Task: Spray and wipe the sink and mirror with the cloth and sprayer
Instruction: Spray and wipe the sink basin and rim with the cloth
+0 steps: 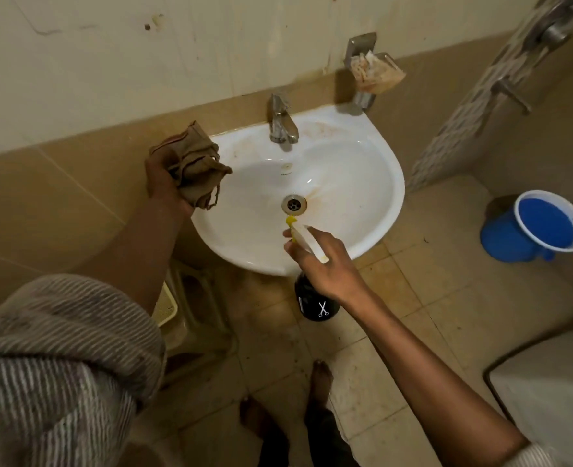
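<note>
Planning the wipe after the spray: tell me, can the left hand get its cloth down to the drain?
Probably yes. The left hand holds the cloth at the sink rim, and the basin down to the drain lies open; only the sprayer nozzle hovers nearby.

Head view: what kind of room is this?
Most likely a small home bathroom: a wall-mounted white sink with a metal tap, tiled walls and floor, and a blue bucket on the floor beside what look like shower fittings.
</note>
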`<action>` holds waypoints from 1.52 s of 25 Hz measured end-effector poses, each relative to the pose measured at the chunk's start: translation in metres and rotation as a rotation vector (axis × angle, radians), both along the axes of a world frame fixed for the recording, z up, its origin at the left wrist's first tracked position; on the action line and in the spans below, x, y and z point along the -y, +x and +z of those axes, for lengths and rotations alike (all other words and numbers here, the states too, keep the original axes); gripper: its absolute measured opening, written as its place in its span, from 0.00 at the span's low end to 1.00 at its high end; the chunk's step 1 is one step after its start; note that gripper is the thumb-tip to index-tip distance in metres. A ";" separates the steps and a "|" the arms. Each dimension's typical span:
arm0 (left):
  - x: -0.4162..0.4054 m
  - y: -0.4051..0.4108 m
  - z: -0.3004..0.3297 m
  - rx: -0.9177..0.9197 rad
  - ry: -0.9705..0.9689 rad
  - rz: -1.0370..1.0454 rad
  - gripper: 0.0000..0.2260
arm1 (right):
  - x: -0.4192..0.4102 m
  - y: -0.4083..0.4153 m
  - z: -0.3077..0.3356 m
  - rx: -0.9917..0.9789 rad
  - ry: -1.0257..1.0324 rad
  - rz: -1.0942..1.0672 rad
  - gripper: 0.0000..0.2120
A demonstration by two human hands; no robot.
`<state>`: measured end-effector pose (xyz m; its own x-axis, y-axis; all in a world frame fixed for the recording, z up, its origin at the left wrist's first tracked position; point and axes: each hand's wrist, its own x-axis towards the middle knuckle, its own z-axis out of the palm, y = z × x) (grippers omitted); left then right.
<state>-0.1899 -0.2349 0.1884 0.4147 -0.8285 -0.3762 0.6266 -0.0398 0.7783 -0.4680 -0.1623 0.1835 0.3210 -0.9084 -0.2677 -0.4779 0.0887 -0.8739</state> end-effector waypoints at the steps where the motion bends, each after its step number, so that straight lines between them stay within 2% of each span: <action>1: 0.000 0.000 -0.002 0.001 0.018 0.009 0.20 | -0.003 -0.001 -0.004 -0.021 0.045 0.016 0.20; 3: -0.001 0.001 -0.007 -0.007 0.035 0.021 0.25 | -0.009 -0.003 -0.009 -0.072 0.090 0.053 0.26; 5: -0.003 0.000 -0.011 0.008 0.024 -0.003 0.28 | -0.016 -0.004 -0.013 -0.072 0.110 0.066 0.24; 8: -0.012 -0.003 -0.010 0.053 0.058 0.037 0.23 | -0.023 -0.005 -0.019 -0.031 0.119 -0.076 0.18; 11: -0.013 0.004 -0.015 0.048 0.055 0.077 0.20 | -0.024 -0.014 -0.023 -0.083 0.142 -0.173 0.25; 13: -0.014 0.009 -0.015 0.078 0.028 0.038 0.19 | -0.023 -0.024 -0.021 -0.086 0.157 -0.187 0.23; 15: -0.013 0.010 -0.019 0.077 0.003 -0.037 0.17 | -0.020 -0.038 -0.017 -0.080 0.123 -0.294 0.20; 16: -0.012 0.010 -0.020 0.088 0.014 -0.055 0.18 | -0.015 -0.045 -0.017 -0.087 0.110 -0.370 0.21; 18: -0.008 0.011 -0.024 0.130 0.038 -0.042 0.27 | -0.005 -0.060 -0.015 -0.128 0.112 -0.459 0.27; 20: -0.001 0.015 -0.034 0.155 0.071 -0.044 0.38 | 0.004 -0.068 -0.012 -0.160 0.127 -0.454 0.31; 22: 0.011 0.025 -0.057 0.163 0.080 -0.069 0.42 | 0.013 -0.074 -0.011 -0.157 0.109 -0.488 0.32; 24: 0.017 0.027 -0.067 0.200 0.101 -0.067 0.41 | 0.025 -0.079 -0.011 -0.148 0.082 -0.547 0.33; 27: 0.008 0.008 -0.039 0.243 0.127 -0.010 0.39 | 0.050 -0.075 -0.003 -0.097 0.028 -0.497 0.35; 31: 0.011 0.002 -0.033 0.299 0.141 0.005 0.28 | 0.090 -0.064 0.012 -0.015 -0.028 -0.441 0.24; 35: 0.021 0.010 -0.040 0.278 0.212 -0.011 0.15 | 0.116 -0.053 0.014 -0.031 -0.038 -0.337 0.22; 36: 0.022 0.014 -0.042 0.244 0.252 0.024 0.15 | 0.122 -0.051 0.014 -0.019 -0.032 -0.393 0.21; 38: 0.021 0.029 -0.047 0.130 0.272 0.068 0.25 | 0.128 -0.047 0.015 -0.002 -0.034 -0.441 0.21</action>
